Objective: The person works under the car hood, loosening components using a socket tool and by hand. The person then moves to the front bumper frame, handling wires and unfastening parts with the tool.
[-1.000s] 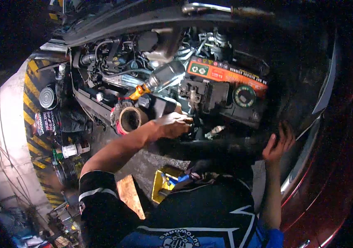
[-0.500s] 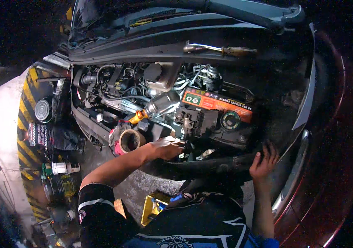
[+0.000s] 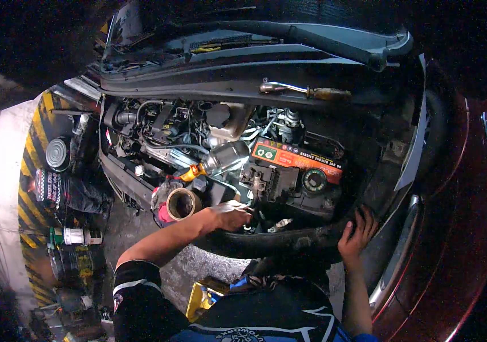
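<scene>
The left hand [image 3: 232, 216] is curled, fingertips bent down and partly hidden at the front of the engine bay, so I cannot tell whether they pinch anything; the right hand [image 3: 358, 232] is open, fingers spread at the dark fender edge, with nothing seen in it. Over the last second both hands keep nearly the same places against the car, while the view swings so that more of the windscreen end shows and everything in the bay sits lower in the picture. For the work, that reads as steady effort at one spot, with no part visibly lifted away. Just to the right of the left fingers lies a pale piece [image 3: 280, 225], and beyond it the battery [image 3: 320, 164] with its orange label fills the right part of the bay. Left of the hand, near the forearm, a brown ring [image 3: 195, 199] sits against a red cloth [image 3: 163, 214]. Farther in, a bottle-shaped thing [image 3: 229, 157] with a yellow-orange neck leans beside the battery. Farthest, a ratchet [image 3: 326, 93] rests on the dark panel [image 3: 198, 94] below the windscreen.
</scene>
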